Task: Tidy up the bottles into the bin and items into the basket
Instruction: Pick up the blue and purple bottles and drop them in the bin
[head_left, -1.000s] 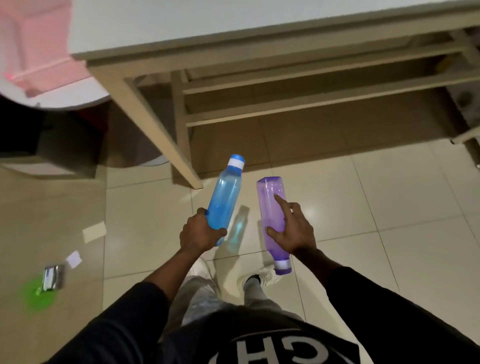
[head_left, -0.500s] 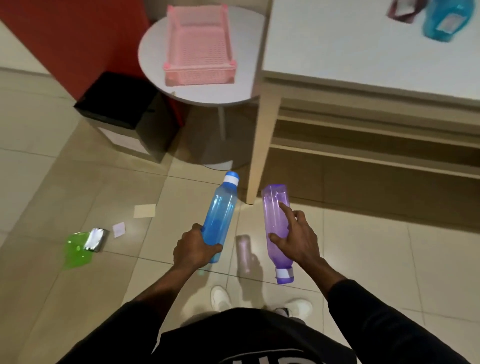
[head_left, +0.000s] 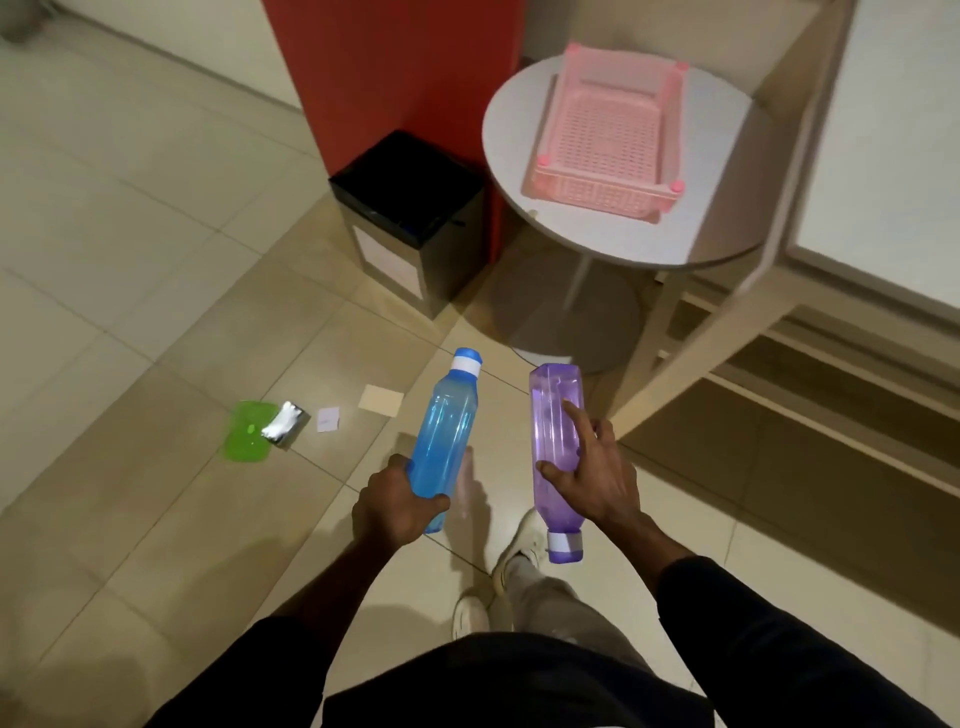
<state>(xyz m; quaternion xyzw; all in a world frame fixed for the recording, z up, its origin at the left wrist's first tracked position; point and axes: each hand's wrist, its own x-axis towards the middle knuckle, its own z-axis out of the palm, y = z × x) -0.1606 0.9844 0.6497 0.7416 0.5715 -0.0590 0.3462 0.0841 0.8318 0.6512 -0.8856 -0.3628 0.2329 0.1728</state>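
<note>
Blue bottle (head_left: 444, 431) btm hidden in L hand (head_left: 395, 506), desk (head_left: 883, 156) cut off at R edge

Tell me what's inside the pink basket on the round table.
Nothing shows inside the pink basket, only its bare perforated floor. Its near wall hides a thin strip of that floor.

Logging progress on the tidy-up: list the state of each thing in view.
blue bottle, capped, gripped by left hand, cap pointing away.
purple bottle, capped, held by right hand, cap toward the person.
bin, open, on floor.
pink basket, upright on round table.
green lid, flat on floor, foil packet at its edge.
</note>
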